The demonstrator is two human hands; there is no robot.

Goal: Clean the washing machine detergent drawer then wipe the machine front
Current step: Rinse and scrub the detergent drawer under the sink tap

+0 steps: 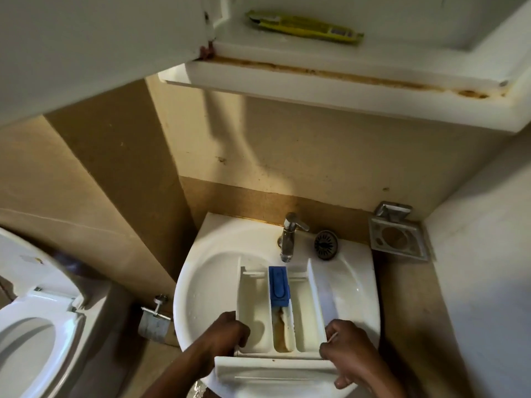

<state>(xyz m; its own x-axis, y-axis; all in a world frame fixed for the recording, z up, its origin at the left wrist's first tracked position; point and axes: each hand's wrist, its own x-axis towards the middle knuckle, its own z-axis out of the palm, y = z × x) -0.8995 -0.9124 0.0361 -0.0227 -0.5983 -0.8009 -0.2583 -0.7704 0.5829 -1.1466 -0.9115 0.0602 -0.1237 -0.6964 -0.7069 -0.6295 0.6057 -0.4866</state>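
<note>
The left hand (230,331) and right hand (349,350) gripped the stained detergent drawer (254,300) in the sink (201,277), mid drawer-cleaning; rinsing it likely needed one hand freed for the tap (288,238).

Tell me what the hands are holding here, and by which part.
Both hands hold the detergent drawer over the sink: the left hand grips its left side wall, the right hand its right side wall, both near the front panel.

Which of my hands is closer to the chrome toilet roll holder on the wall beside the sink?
Left. The left hand grips the left wall of the white plastic detergent drawer, just right of the chrome toilet roll holder; the right hand grips the drawer's opposite wall, farther away.
</note>
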